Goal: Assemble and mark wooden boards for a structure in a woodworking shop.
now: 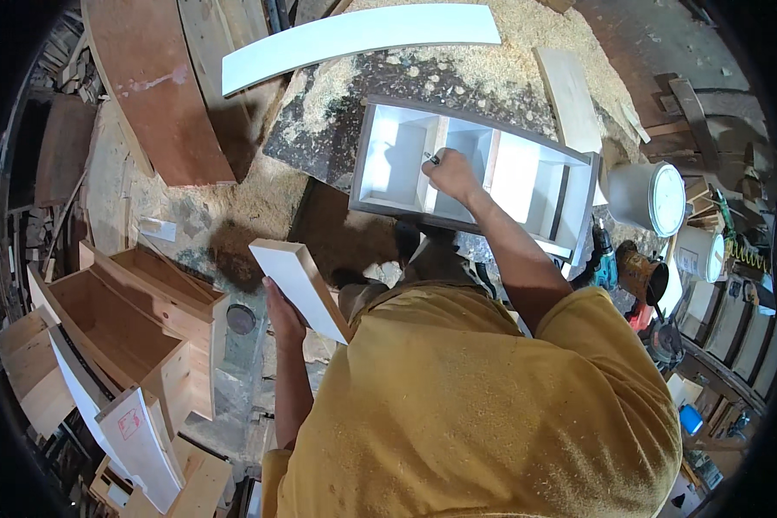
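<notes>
A small cabinet frame (397, 210) with brown edges, white insides and wooden dividers lies on the dark, sawdust-strewn bench (319, 129). Over its middle part is my right hand (451, 173), fingers closed around a short, dark and silvery pen-like tool (432, 159). The tool's tip is close to a divider (436, 147); whether they touch I cannot tell. At my left side, my left hand (283, 311) grips a white-faced wooden board (300, 289) by its outer side, holding it tilted. Part of that grip is hidden behind the board.
A long curved white panel (363, 39) lies beyond the cabinet, beside a pale plank (570, 99). White buckets (647, 197) and a blue-green power drill (605, 259) stand at the right. Wooden drawer boxes (116, 324) are at the left, below a large brown curved board (160, 95).
</notes>
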Demonstrator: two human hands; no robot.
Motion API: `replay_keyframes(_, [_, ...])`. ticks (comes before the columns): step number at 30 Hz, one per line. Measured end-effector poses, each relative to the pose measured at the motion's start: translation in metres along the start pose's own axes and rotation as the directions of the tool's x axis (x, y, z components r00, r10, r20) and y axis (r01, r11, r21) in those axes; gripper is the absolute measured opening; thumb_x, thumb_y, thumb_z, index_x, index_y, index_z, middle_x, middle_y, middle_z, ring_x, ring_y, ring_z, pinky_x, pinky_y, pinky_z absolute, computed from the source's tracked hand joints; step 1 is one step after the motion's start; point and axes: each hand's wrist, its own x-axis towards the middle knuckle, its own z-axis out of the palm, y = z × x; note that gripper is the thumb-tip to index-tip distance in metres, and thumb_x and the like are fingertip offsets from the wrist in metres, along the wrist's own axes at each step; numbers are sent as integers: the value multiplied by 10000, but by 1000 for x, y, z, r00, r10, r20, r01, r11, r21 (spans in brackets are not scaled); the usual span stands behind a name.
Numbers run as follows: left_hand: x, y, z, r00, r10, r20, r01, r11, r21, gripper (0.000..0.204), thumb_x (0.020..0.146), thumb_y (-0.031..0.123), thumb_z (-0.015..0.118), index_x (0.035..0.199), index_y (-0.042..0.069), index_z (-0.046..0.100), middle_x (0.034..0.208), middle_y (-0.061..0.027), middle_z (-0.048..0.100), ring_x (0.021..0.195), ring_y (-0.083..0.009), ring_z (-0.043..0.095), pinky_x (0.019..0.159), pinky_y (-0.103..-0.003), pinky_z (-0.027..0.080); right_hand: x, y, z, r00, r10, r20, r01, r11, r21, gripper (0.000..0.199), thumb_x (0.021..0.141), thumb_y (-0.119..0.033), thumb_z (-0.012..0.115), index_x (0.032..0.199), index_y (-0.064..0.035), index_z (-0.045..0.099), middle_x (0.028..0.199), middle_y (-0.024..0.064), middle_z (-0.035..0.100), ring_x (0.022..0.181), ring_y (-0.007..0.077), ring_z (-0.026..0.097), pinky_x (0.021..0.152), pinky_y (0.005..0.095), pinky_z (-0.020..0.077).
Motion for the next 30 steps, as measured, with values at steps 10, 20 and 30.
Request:
replay_keyframes(10, [1,3,10,996,-78,-53,76,997,-33,586,986,536,348,1377,103,403,1240,-52,532,1094,-226,527,947,-369,426,-10,-20,-11,996,-87,-7,83,967,-240,577,793,-505,620,850,69,638,774,287,639,829,409,652,776,464,512])
replay_keyframes(20, [41,58,72,982,93,167,-188,621,761,604,992,532,352,1016,-13,612,893,-93,611,841,-155,537,764,-327,446,-46,37,-78,983,71,-168,-115,955,-272,585,767,-532,663,833,48,636,754,227,661,799,339,674,746,411,527])
replay_keyframes(30, [106,52,123,986,114,121,-148,933,327,546,992,455,427,911,-55,604,733,-6,538,662,-102,446,594,-315,391,-59,15,-71,956,-87,-280,16,969,-247,473,803,-423,668,888,41,629,652,207,634,677,364,657,655,423,526])
